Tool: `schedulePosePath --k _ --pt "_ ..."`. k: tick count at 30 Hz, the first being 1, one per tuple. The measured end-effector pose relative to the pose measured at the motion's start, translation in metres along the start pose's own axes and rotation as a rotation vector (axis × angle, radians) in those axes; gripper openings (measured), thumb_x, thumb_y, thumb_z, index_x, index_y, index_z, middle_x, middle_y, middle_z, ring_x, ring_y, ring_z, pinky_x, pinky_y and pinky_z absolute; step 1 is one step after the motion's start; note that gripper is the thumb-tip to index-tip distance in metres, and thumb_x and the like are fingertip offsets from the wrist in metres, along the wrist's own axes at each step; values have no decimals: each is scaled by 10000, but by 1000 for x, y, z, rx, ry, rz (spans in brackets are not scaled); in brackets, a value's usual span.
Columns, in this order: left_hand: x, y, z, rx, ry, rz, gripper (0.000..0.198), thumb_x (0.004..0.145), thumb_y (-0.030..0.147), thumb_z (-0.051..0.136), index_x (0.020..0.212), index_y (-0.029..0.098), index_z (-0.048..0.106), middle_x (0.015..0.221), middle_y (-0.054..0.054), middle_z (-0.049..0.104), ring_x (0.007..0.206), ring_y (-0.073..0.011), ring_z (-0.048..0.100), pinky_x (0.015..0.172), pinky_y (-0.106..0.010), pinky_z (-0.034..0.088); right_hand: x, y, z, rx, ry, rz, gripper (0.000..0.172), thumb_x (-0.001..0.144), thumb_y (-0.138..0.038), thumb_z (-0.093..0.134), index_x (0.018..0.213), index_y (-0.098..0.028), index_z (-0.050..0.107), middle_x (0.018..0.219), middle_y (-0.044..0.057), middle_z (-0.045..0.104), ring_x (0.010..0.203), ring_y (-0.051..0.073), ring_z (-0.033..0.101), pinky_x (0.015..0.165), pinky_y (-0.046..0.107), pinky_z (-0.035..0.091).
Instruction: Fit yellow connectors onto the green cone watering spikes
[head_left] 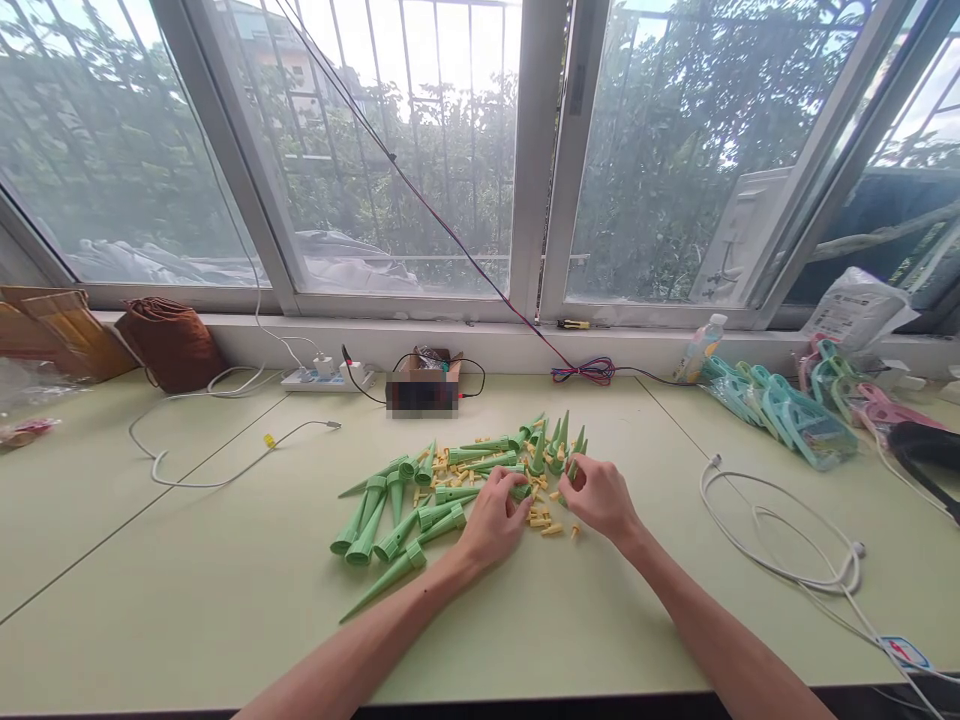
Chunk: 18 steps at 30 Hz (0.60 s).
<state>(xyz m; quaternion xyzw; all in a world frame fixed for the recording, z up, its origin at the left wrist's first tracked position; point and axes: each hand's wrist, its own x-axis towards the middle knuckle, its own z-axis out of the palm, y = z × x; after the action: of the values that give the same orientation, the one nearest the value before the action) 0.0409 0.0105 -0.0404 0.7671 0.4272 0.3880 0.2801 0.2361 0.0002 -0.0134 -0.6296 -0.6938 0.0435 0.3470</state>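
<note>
Flanking small yellow plastic pieces (551, 529), the left hand (495, 515) curves half-open over a tapered green plastic spike (518, 491), the right hand (600, 497) nearly closed beside upright spikes (538, 460); grips unclear.

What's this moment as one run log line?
left hand: fingers curled by green cone | right hand: fingers beside upright green cones | between hands: yellow pieces | grip: unclear

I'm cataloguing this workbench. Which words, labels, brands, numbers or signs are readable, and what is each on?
No text is readable.
Bottle: label too small and blurred.
Clear plastic bag: print too small.
Blue-edged tag: red mark, no legible characters.
Dark object: pixelated over.
Green cones and yellow pieces: no lettering discernible.
</note>
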Motion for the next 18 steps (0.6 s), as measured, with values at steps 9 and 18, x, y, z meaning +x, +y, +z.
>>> schedulePosePath --k 9,18 --pt "0 -3 -1 32 12 32 149 904 177 481 986 191 604 1004 -51 607 627 -128 550 623 -273 461 -3 -4 -7 133 319 -58 207 896 -374 538 832 -188 601 484 -61 462 433 113 438 518 230 368" --pt "0 4 0 -137 150 -15 169 965 311 446 1014 199 563 935 -53 614 622 -139 601 508 -240 450 -14 -17 -4 213 47 -365 318 936 -267 434 653 -195 560 500 -40 434 453 98 331 493 230 310"
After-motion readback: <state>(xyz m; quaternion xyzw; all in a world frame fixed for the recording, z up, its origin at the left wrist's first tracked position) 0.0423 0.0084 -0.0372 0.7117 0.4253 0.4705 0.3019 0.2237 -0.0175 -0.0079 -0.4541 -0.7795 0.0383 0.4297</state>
